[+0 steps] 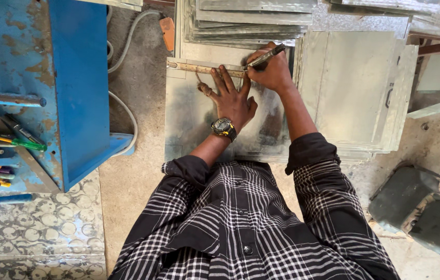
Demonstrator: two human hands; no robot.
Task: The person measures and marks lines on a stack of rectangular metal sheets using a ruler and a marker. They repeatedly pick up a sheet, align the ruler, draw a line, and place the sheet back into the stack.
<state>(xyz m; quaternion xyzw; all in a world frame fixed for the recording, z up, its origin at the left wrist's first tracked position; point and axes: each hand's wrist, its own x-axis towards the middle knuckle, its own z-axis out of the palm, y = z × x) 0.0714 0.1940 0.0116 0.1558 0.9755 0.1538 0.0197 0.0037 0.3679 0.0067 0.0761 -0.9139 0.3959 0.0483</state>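
Single head-worn view, steeply downward, close over the floor (126,171)

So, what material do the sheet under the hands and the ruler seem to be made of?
The sheet looks like thin galvanised steel: dull grey, with a mottled sheen and dark smudges. The ruler under the left hand seems to be metal, yellowish-tan and worn; it could also be wood. The marker in the right hand looks like dark plastic.

No packages, labels or signs anywhere in the frame. Only one small screen: round face of a wristwatch (223,126), dark with a yellow rim, just left of centre, too small to read.
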